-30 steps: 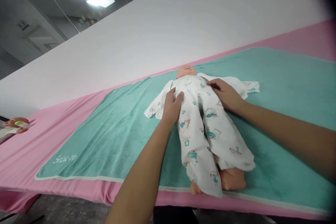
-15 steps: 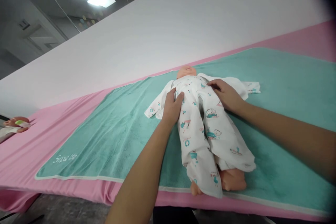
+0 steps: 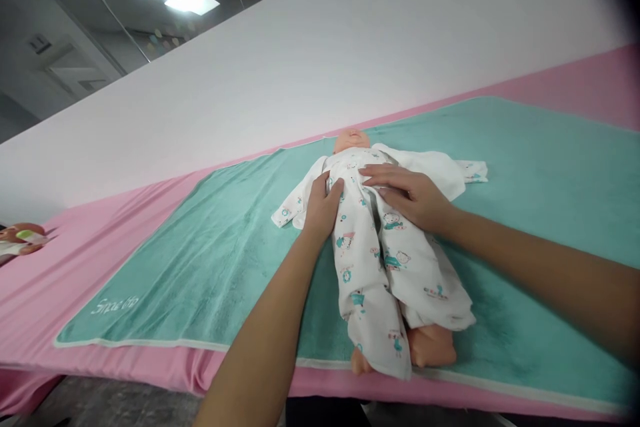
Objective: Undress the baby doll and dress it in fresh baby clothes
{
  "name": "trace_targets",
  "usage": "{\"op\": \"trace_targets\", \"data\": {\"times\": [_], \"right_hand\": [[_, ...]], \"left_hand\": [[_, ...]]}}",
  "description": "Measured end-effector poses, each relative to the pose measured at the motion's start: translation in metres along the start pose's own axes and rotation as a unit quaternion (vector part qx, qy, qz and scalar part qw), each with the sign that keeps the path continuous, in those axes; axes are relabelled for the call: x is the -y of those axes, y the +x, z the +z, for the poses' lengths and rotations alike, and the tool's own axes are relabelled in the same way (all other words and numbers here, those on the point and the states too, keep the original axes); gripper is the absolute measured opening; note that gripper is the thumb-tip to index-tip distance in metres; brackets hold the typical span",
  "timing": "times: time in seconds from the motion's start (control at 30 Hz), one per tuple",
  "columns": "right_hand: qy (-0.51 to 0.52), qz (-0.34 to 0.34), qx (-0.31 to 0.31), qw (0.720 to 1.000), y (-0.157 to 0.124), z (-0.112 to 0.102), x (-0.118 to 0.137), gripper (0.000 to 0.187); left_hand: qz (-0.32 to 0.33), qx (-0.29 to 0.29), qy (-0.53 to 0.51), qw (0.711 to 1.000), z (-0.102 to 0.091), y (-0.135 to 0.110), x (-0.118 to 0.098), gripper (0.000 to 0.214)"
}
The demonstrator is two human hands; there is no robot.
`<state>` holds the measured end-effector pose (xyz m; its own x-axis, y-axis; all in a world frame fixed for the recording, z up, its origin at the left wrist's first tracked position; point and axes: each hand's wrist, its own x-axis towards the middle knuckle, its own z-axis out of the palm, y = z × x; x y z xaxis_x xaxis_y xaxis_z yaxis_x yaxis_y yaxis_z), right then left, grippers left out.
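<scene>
A baby doll lies on its back on a teal towel, head away from me. It wears a white printed sleepsuit, and its bare feet stick out near the table's front edge. My left hand curls around the doll's left flank at the waist, gripping the sleepsuit fabric. Across the doll's belly lies my right hand, fingers stretched flat and pointing left.
The towel covers a pink sheet on a long table against a white wall. Another doll lies at the far left edge. The table's front edge runs just below the doll's feet.
My right hand has slid left from the doll's right side onto the middle of its belly. My left hand has stayed at the waist. The view has shifted slightly.
</scene>
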<state>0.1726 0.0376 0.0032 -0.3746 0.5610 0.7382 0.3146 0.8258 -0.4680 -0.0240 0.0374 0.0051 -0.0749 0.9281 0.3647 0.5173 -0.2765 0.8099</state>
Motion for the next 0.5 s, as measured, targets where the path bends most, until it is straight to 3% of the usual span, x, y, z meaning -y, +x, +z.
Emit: {"op": "trace_targets", "data": {"times": [0.13,0.3,0.4,0.5], "right_hand": [[-0.023,-0.01,0.035,0.999,0.0,0.001,0.003,0.032],[-0.091,0.113,-0.05,0.988,-0.001,-0.002,-0.019,0.036],[-0.174,0.22,-0.101,0.954,-0.002,-0.015,-0.05,0.044],[-0.245,0.348,-0.106,0.899,-0.004,-0.036,-0.079,0.049]], "left_hand": [[0.019,-0.025,0.001,1.0,0.0,0.002,0.005,0.036],[0.015,-0.085,0.026,0.996,-0.003,0.005,0.012,0.029],[0.023,-0.122,0.095,0.988,-0.009,0.008,0.019,0.026],[0.006,-0.159,0.22,0.963,-0.018,0.014,0.028,0.026]]}}
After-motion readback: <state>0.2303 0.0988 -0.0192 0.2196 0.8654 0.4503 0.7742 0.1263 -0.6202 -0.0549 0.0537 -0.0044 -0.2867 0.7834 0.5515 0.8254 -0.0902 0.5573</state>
